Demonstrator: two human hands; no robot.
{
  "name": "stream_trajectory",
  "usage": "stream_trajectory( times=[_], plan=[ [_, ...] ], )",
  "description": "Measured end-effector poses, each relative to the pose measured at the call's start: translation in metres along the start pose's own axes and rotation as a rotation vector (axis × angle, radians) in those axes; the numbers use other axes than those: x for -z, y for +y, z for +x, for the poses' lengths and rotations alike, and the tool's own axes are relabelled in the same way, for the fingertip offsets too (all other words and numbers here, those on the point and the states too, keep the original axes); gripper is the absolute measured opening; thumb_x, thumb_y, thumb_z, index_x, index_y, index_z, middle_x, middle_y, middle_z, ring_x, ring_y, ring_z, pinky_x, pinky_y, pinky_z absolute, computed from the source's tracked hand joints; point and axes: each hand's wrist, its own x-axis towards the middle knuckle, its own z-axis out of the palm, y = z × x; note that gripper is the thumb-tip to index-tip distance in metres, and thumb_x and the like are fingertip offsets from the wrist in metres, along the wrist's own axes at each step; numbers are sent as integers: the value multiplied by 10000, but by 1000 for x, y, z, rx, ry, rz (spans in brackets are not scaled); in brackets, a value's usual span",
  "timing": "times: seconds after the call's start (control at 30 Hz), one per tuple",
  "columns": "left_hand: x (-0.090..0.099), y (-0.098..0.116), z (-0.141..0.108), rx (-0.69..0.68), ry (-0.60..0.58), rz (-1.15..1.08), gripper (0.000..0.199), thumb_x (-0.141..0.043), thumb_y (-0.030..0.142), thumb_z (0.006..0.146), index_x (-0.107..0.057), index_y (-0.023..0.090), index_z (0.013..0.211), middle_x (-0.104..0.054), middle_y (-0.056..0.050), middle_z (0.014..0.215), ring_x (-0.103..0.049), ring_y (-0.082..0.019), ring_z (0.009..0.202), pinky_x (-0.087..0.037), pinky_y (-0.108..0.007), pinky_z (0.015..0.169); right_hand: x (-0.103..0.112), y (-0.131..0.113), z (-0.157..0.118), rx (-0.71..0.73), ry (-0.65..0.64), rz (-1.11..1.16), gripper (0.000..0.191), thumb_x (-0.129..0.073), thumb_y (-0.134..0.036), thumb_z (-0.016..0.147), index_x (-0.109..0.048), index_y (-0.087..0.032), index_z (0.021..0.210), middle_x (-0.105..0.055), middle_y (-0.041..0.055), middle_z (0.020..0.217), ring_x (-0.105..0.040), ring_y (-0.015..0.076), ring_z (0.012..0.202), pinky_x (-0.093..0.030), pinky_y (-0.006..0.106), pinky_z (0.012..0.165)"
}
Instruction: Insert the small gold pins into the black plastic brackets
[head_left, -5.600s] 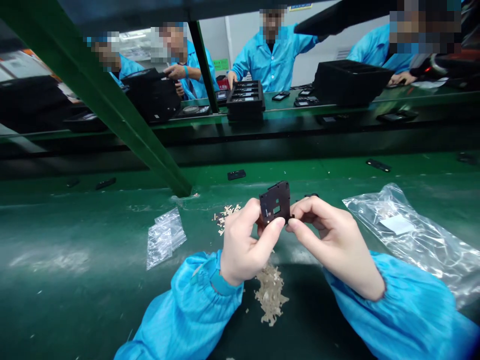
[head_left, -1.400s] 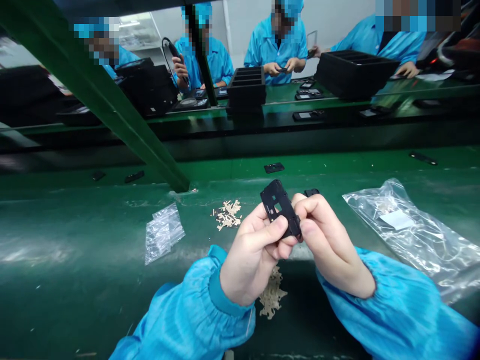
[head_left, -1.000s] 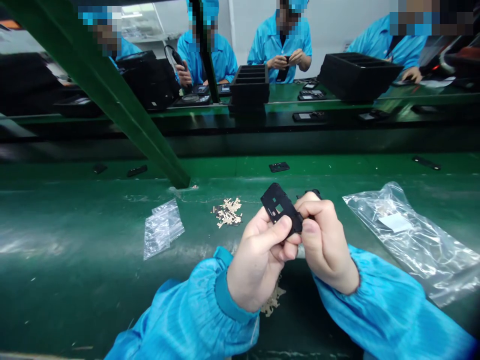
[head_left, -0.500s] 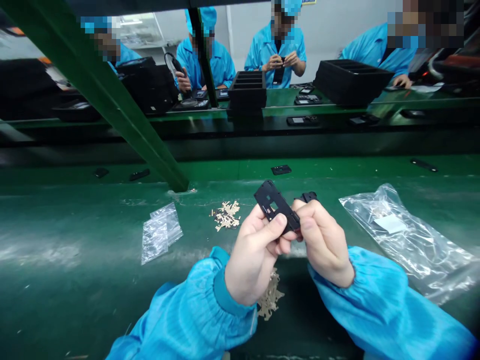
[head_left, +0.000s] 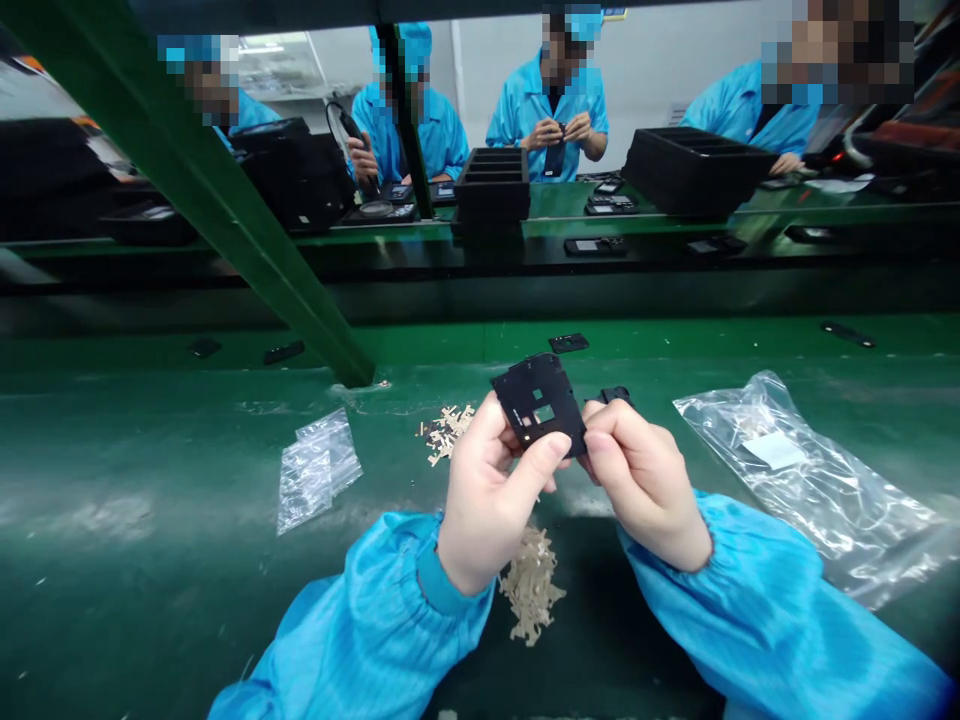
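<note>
A thin black plastic phone housing (head_left: 541,395) with square cut-outs is held up in front of me, tilted. My left hand (head_left: 491,490) is closed on it, the thumb lying across its lower face and the fingers behind. At the housing's lower right corner, the thumb and forefinger of my right hand (head_left: 645,480) are pinched together against the edge. Whether a small piece sits between those fingertips is hidden. Just behind my right hand another black plastic part (head_left: 616,395) partly shows. Below the hands lies a heap of small beige flat pieces (head_left: 534,590).
More beige pieces (head_left: 448,432) lie beyond my left hand. Small clear bags (head_left: 319,470) are at left, a large clear bag (head_left: 817,490) at right. A green post (head_left: 300,290) slants down to the bench. Co-workers sit across, behind black trays (head_left: 491,185) and phones (head_left: 596,246).
The housing has turned so its broad face shows more fully. My left hand has shifted slightly left, uncovering more of the beige heap below; my right hand stays at the housing's corner.
</note>
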Motion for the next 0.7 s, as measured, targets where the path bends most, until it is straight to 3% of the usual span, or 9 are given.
stream_trajectory(
  times=[0.2, 0.33, 0.43, 0.5, 0.57, 0.7],
  plan=[
    [1, -4, 0, -89, 70, 215, 199, -628, 260, 783, -597, 221, 976, -626, 12, 768, -585, -95, 613, -467, -170, 507, -5, 9, 1, 59, 54, -278, 203, -393, -153, 872, -387, -215, 679, -432, -27, 596, -413, 98, 499, -327, 236, 487],
    [7, -10, 17, -40, 19, 214, 175, -637, 271, 766, -572, 186, 904, -617, 7, 750, -587, -96, 616, -441, -166, 484, -8, 26, 6, 44, 41, -354, 213, -379, -202, 888, -411, -209, 677, -464, -15, 609, -426, 104, 509, -332, 237, 512],
    [23, -23, 57, 77, 9, 294, 128, -616, 239, 774, -528, 163, 826, -590, 29, 656, -541, -62, 513, -409, -158, 456, -11, 46, 10, -129, -118, -429, 217, -352, -301, 921, -447, -201, 754, -514, -5, 645, -490, 122, 568, -362, 236, 562],
    [39, -36, 95, 210, 93, 559, 101, -590, 184, 799, -517, 159, 864, -568, 49, 607, -512, -45, 483, -417, -158, 485, -16, 60, 11, -250, -320, -519, 236, -332, -328, 933, -470, -195, 795, -551, 9, 687, -538, 141, 633, -378, 245, 602],
    [58, -50, 133, 268, 147, 665, 101, -573, 155, 816, -533, 131, 906, -568, 34, 614, -513, -53, 500, -432, -175, 508, -25, 71, 9, -264, -474, -551, 200, -390, -300, 915, -502, -189, 792, -580, 23, 735, -565, 154, 682, -381, 250, 621],
    [91, -71, 184, 381, 183, 801, 265, -524, 297, 867, -551, 122, 1065, -606, -64, 986, -602, -147, 813, -525, -325, 700, -41, 81, 0, -177, -636, -536, 82, -500, -232, 857, -558, -180, 836, -586, 49, 862, -571, 156, 708, -393, 254, 629]
  ],
)
